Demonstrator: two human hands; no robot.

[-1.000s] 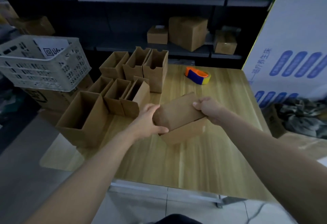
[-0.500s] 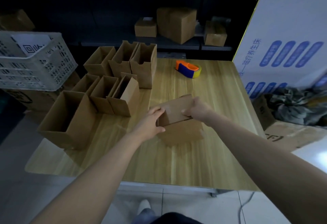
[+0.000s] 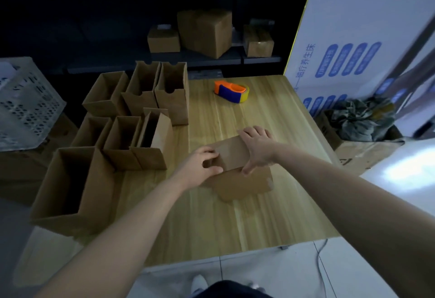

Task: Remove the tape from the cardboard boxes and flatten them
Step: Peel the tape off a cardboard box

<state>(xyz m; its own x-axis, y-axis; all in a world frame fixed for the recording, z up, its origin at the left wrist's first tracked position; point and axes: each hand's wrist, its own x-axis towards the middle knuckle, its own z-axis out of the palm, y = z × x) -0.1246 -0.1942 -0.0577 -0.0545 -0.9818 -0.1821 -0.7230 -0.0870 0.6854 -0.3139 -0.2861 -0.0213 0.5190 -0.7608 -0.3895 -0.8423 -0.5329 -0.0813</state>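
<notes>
Wooden table [image 3: 235, 222], dim light. Small cardboard box [image 3: 231, 154] near the table's middle, lying on its side and partly collapsed, its top panel tilted. One loose flap [image 3: 242, 186] is spread flat on the tabletop toward the person. Left hand [image 3: 200, 165] grips the box's left end, fingers curled over the edge and thumb on the near side. Right hand [image 3: 257, 148] lies over the right part of the top panel, fingers spread and reaching past the far edge, thumb stretched down to the near edge, so the box is held between them. Tape on the box: cannot tell. Along the table's left side stand several open boxes [image 3: 174, 102] in two rows, touching one another. A larger open box [image 3: 70, 191] stands at the near-left corner. An orange and blue tape dispenser [image 3: 231, 91] sits at the far side, well apart from the hands. White plastic crate [image 3: 26, 102] to the left, off the table. Dark shelf [image 3: 211, 58] behind, holding closed boxes. Big white carton [image 3: 353, 27] with blue print to the right.
</notes>
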